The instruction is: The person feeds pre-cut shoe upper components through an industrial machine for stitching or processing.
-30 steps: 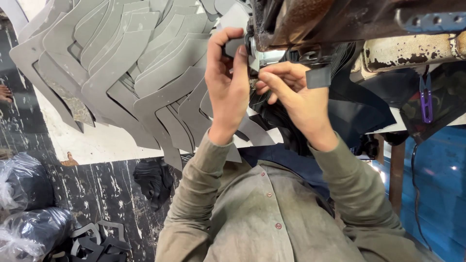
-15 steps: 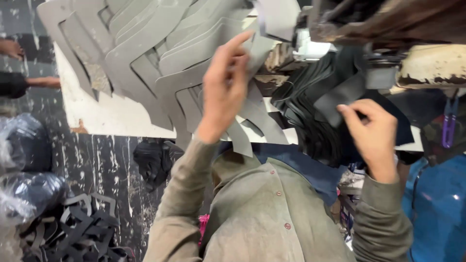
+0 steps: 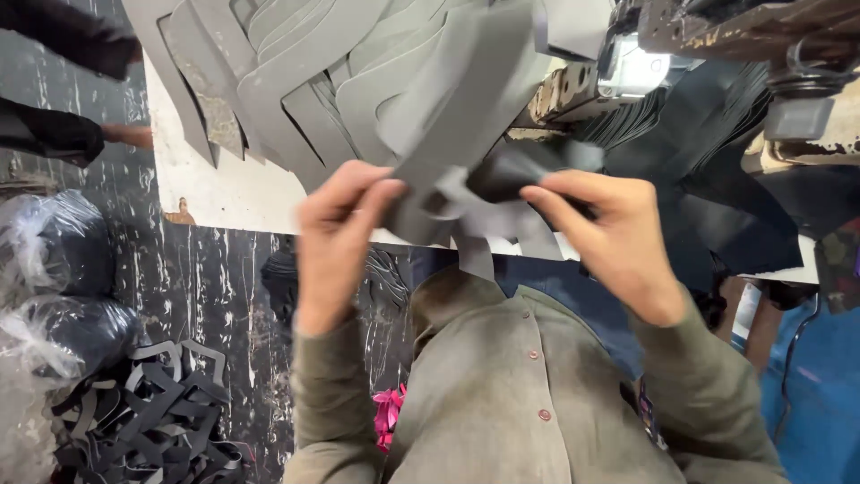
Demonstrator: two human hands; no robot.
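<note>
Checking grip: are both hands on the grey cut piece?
Yes, the left hand and right hand both pinch the grey cut piece.

From my remote seat, the only packages I can make out are on the floor at the left edge of the head view: two bulging clear plastic bags, knotted and crinkled, their contents dark. The upper bag (image 3: 55, 246) sits just beside the black streaked panel under the white worktable (image 3: 224, 193); the lower bag (image 3: 63, 336) lies touching it from below (its film catches pale glare, so the contents stay unclear). Neither shows a label that I can see. I see no signs or screens anywhere else.
</note>
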